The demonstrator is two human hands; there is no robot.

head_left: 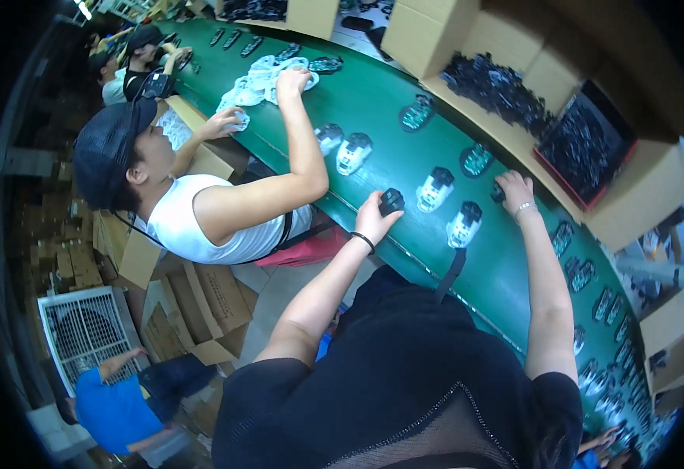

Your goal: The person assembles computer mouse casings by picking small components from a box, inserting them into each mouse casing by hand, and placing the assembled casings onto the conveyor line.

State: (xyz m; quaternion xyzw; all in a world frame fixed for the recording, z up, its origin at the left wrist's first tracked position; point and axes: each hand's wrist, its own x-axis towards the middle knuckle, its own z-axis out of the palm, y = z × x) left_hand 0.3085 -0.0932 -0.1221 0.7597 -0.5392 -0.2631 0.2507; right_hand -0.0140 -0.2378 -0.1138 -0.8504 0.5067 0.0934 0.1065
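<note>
My left hand [376, 216] is closed round a small black plastic part [391, 202], just above the near edge of the green belt [357, 203]. My right hand [516, 190] reaches to the far side, its fingers curled on another small black piece [498, 192]. Between my hands lie a white shell with a black top [464, 225] and a similar white-and-black shell [436, 190]. Beyond them, close to my right hand, is a black base with a green circuit board [477, 159]. A black strap [453, 275] hangs over the belt's near edge in front of me.
A co-worker in a white top [232, 211] at my left handles a pile of white shells [263, 82]. Along the far side stands a cardboard box of black parts [494, 90], with a black tray [588, 144] beside it. More circuit-board bases [580, 273] line the belt rightward.
</note>
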